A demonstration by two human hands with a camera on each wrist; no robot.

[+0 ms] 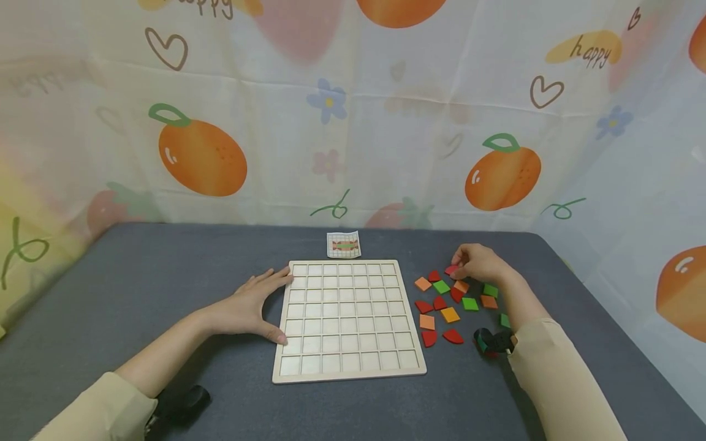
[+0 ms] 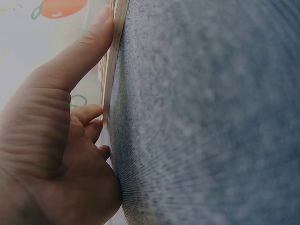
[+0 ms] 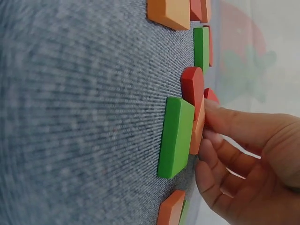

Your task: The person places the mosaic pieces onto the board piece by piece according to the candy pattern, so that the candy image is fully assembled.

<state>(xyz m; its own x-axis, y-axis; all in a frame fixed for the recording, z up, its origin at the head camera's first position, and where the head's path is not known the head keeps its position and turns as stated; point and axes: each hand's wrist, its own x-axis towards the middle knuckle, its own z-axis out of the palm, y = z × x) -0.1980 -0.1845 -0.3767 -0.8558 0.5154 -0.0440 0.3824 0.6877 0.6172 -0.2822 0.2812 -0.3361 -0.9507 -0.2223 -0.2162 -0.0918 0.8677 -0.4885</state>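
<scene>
A pale wooden grid board [image 1: 347,378] lies flat on the dark table. My left hand [image 1: 248,308] touches its left edge, thumb low and fingers high, spread apart. In the left wrist view, the thumb [image 2: 89,51] rests against the board's rim [image 2: 112,70]. To the right of the board, my right hand [image 1: 478,264] pinches a red quarter-round piece [image 1: 451,269] between thumb and fingertips at the far side of the loose pieces. The right wrist view shows this red piece [image 3: 211,95] partly hidden by the thumb, behind an orange piece [image 3: 198,129] and a green piece [image 3: 176,138].
Several red, green and orange pieces lie scattered right of the board, among them a yellow-orange square [image 1: 450,315] and a red quarter-round [image 1: 453,336]. A small pattern card [image 1: 344,245] lies behind the board. A printed curtain [image 1: 353,153] hangs behind the table [image 1: 231,392].
</scene>
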